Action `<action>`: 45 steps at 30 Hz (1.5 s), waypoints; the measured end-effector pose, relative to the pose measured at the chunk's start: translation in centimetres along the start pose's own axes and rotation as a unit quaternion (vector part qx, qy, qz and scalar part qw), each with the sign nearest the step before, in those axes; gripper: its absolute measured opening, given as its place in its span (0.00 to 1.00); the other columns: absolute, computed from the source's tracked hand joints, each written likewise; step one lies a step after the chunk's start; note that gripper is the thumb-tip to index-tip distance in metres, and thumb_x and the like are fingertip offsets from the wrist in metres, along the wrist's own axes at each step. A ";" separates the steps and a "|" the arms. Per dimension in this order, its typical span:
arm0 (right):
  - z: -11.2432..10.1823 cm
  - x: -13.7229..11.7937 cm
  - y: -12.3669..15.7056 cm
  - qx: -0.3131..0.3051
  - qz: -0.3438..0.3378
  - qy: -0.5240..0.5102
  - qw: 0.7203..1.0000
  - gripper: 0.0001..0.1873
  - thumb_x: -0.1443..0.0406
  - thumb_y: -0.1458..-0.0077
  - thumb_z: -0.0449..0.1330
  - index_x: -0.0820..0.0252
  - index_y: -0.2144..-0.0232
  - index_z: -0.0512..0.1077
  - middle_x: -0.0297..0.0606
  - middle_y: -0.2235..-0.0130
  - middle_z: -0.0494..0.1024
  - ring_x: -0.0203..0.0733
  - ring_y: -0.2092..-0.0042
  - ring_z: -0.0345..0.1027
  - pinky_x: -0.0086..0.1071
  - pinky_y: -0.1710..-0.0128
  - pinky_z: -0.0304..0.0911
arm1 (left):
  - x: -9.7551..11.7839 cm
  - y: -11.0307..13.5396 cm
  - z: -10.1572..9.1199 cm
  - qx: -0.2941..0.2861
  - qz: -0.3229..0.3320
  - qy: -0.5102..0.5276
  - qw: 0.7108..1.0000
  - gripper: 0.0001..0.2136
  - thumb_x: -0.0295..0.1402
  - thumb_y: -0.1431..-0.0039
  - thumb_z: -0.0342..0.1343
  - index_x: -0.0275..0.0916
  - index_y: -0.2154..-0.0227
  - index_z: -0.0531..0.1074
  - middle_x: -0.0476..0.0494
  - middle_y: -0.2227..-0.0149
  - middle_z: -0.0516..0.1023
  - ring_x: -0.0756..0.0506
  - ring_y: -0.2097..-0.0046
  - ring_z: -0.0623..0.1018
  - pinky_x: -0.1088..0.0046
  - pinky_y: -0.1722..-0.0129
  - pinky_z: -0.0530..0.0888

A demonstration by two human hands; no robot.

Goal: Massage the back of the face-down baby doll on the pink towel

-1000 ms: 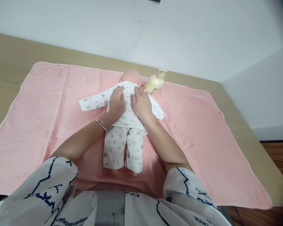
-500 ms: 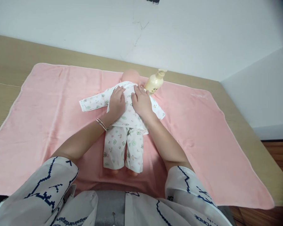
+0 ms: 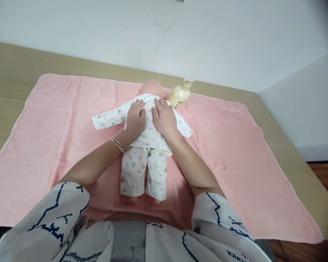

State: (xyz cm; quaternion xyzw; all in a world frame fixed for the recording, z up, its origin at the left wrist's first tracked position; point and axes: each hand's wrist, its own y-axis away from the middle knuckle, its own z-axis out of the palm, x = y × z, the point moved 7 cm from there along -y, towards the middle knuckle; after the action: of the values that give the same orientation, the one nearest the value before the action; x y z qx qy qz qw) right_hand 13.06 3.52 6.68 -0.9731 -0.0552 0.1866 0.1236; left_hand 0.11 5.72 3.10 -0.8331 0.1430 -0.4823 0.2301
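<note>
A baby doll (image 3: pixel 151 140) in white printed pajamas lies on a pink blanket (image 3: pixel 224 153), its bald head at the far end and its feet toward me. No face shows on the head from here. My left hand (image 3: pixel 136 117) rests flat on the left side of the doll's upper body, fingers stretched out toward the shoulder. On the right side, my right hand (image 3: pixel 164 117) lies flat in the same way, thumb apart from the fingers. Neither hand grips anything. A cream pump bottle (image 3: pixel 179 94) stands just beyond my right hand, beside the doll's head.
The blanket covers much of a wooden table (image 3: pixel 19 69), whose back edge meets a white wall (image 3: pixel 98 32). At the right, the table's edge drops to a reddish-brown wooden floor (image 3: pixel 326 178).
Both hands stay on the doll's upper body, with at most a tiny shift. The view has moved very slightly; the doll and bottle lie as before.
</note>
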 end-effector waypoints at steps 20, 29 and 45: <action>-0.5 -0.7 0.8 0.059 0.007 0.019 0.998 0.29 0.63 0.32 0.41 0.73 0.38 0.67 0.58 0.35 0.68 0.57 0.32 0.60 0.52 0.31 0.54 | 1.9 0.7 -0.6 0.003 0.025 -0.085 0.996 0.17 0.33 0.34 0.45 0.36 0.49 0.74 0.33 0.46 0.77 0.37 0.41 0.73 0.52 0.35 0.68; 0.7 0.8 -0.6 -0.007 -0.024 -0.004 1.000 0.31 0.63 0.34 0.43 0.70 0.33 0.60 0.53 0.29 0.58 0.56 0.27 0.48 0.56 0.28 0.44 | 0.8 0.7 1.1 -0.068 0.036 -0.070 0.995 0.23 0.43 0.31 0.46 0.37 0.39 0.66 0.33 0.31 0.63 0.35 0.28 0.58 0.48 0.27 0.51; -0.2 -1.3 1.3 -0.013 -0.029 0.063 0.997 0.30 0.64 0.32 0.42 0.78 0.35 0.61 0.62 0.33 0.63 0.63 0.31 0.57 0.56 0.32 0.53 | 1.9 0.6 0.1 -0.048 0.042 -0.099 0.993 0.16 0.34 0.33 0.46 0.38 0.47 0.73 0.34 0.40 0.72 0.35 0.36 0.68 0.49 0.33 0.63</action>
State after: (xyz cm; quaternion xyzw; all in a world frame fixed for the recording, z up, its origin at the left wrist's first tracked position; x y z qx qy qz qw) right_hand 12.00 2.06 7.00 -0.9824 -0.0784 0.1201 0.1196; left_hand 1.10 4.35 4.11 -0.8800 0.1776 -0.3801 0.2227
